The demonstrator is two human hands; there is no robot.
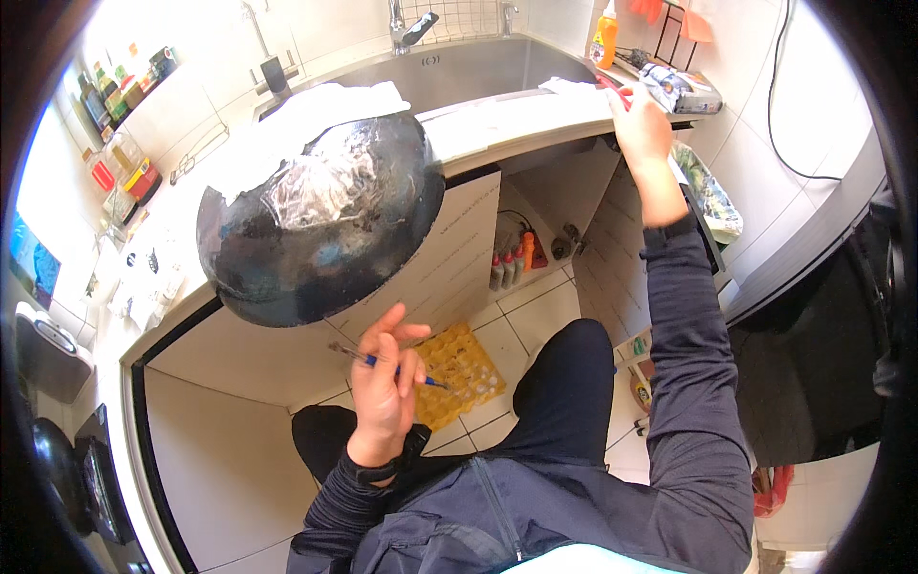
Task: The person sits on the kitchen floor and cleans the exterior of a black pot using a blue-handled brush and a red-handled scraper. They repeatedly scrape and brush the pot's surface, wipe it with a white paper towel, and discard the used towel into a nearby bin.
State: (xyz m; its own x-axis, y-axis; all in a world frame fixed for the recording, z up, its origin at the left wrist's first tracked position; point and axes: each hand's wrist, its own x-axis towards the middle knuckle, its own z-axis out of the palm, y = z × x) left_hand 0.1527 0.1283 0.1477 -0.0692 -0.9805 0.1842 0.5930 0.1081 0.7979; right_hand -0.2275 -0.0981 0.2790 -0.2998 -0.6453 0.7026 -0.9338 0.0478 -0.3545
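My left hand (384,387) is raised over the floor, holding a slim blue-handled tool (369,359) with metal ends between thumb and fingers. Its exact kind is unclear. My right hand (642,122) reaches to the counter's right end and grips a red object (615,93), mostly hidden by the fingers. A crumpled white piece of paper or cloth (568,86) lies just left of it. A large black rounded shell (308,265), perhaps an upturned wok, juts over the counter edge in front of me. Wrinkled whitish material (326,179) covers part of its top.
Behind the counter edge is a steel sink (459,72). An open cabinet (549,172) below holds several red-topped bottles (508,265). A yellow egg tray (459,377) lies on the floor. A lined bin (706,190) hangs at right. Sauce bottles (133,168) stand at left.
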